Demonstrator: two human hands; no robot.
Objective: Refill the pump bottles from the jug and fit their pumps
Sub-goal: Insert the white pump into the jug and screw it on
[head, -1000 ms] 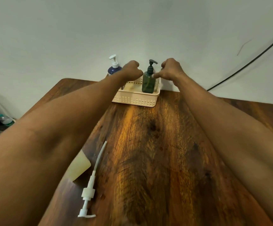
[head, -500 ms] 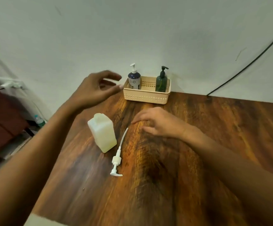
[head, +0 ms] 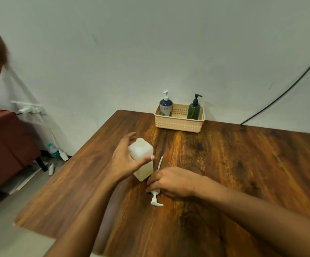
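I see the left hand [head: 126, 160] cupped loosely around the white jug [head: 143, 160] mid-table. My right hand [head: 170, 181] seems closed on the loose pump [head: 155, 198]. Two bottles stand in the far basket [head: 178, 125].

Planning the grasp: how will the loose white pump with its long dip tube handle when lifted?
The loose pump looks light: small plastic. Its thin tube already curves slightly, so it will likely flex and wag. Held by the collar under the right hand, the head probably stays steady.

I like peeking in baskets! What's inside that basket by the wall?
Two pump bottles stand in the basket: a blue bottle left, a green bottle right. Its wall hides their bottoms.
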